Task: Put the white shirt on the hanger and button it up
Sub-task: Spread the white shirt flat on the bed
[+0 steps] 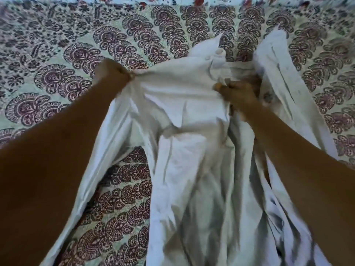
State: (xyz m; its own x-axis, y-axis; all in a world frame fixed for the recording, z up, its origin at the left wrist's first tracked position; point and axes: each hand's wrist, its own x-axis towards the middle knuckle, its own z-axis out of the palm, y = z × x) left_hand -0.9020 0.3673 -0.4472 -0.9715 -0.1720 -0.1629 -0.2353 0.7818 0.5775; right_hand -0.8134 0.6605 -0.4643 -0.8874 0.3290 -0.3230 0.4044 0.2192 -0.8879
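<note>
The white shirt (192, 143) lies crumpled and spread out on a patterned bedspread, its collar end pointing away from me. My left hand (113, 72) grips a bunch of the fabric at the shirt's left shoulder and pulls it taut. My right hand (237, 93) pinches the cloth near the collar, just below a white button (219, 52) on the collar band. One sleeve (284, 77) stretches off to the far right. No hanger shows in the view.
The shirt rests on a bedspread (76, 45) printed with maroon and dark paisley fans on a pale ground. It covers the whole surface around the shirt. A floral strip (199, 0) runs along the far edge.
</note>
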